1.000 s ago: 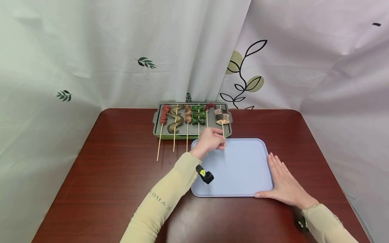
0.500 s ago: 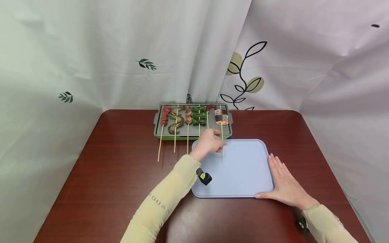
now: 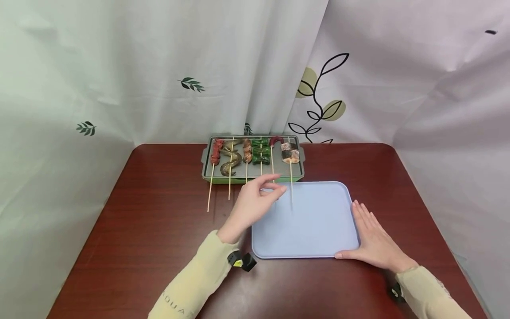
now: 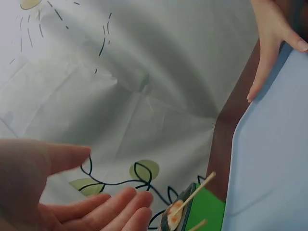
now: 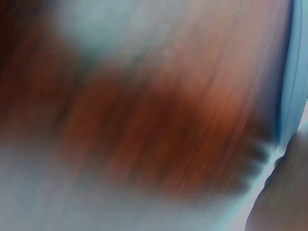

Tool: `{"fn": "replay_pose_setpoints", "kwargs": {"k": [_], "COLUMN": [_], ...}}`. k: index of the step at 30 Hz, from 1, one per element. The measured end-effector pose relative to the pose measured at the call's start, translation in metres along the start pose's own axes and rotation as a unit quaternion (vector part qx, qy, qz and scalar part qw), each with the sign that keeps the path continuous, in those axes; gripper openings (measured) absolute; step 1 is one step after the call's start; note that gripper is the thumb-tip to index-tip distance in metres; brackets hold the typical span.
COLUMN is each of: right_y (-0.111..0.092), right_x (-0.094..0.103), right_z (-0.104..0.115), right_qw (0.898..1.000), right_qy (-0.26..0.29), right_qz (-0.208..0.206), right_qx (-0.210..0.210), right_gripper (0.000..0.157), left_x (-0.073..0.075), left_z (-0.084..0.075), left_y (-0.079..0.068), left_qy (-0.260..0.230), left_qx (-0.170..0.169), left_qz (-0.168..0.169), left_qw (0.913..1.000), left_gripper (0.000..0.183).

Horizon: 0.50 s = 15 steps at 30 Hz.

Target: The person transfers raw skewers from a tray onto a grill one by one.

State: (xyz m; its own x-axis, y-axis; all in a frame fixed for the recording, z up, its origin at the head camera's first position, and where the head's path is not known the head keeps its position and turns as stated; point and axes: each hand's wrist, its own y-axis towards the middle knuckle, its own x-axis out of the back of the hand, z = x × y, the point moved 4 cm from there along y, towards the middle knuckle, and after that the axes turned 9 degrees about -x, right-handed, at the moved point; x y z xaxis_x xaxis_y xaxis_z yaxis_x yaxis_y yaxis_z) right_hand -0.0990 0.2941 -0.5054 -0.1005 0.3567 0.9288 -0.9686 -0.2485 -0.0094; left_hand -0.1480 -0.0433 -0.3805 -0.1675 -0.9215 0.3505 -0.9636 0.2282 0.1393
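My left hand (image 3: 255,201) hovers over the left part of the pale blue tray (image 3: 311,221), thumb and fingers apart with nothing between them. In the left wrist view, the thumb of this hand (image 4: 96,211) stands well clear of its fingers. Just right of its fingertips runs the stick of a skewer with thick fish-like pieces (image 3: 290,153), its food end lying on a grey grill pan (image 3: 239,173) and its stick end over the blue tray. My right hand (image 3: 374,239) rests against the tray's right edge, fingers straight, thumb at the near corner.
Several other skewers lie side by side on the pan: red pieces (image 3: 216,153), a brown curly one (image 3: 230,166), brown meat pieces (image 3: 247,150), green pieces (image 3: 260,152) and a dark red curl (image 3: 276,141). A printed curtain (image 3: 159,66) hangs behind the brown table (image 3: 151,230).
My left hand has let go of the fish-like skewer's stick and drawn back to the left and nearer. The skewer stays on the pan, its stick shifted slightly left. My right hand has not moved.
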Motion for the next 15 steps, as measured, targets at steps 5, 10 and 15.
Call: {"fn": "replay_pose_setpoints", "kwargs": {"k": [5, 10, 15], "right_y": [-0.004, -0.008, -0.01], "right_x": [-0.006, -0.008, -0.009], "right_z": [0.002, 0.003, 0.004], "right_qw": [1.0, 1.0, 1.0], "right_qy": [0.005, 0.0, -0.005], "right_qz": [-0.001, -0.002, -0.002], "right_qx": [-0.001, 0.0, -0.002], "right_gripper": [0.142, 0.142, 0.142], "left_x": [0.016, 0.036, 0.065], "left_z": [0.001, 0.001, 0.003], "left_y": [-0.012, -0.018, -0.022], "left_qy": [0.006, 0.073, 0.186], "left_qx": [-0.051, -0.128, -0.181], "left_qz": [-0.02, -0.056, -0.067], "left_qw": [0.9985, 0.9875, 0.9635], "left_gripper": [0.042, 0.048, 0.063]}}
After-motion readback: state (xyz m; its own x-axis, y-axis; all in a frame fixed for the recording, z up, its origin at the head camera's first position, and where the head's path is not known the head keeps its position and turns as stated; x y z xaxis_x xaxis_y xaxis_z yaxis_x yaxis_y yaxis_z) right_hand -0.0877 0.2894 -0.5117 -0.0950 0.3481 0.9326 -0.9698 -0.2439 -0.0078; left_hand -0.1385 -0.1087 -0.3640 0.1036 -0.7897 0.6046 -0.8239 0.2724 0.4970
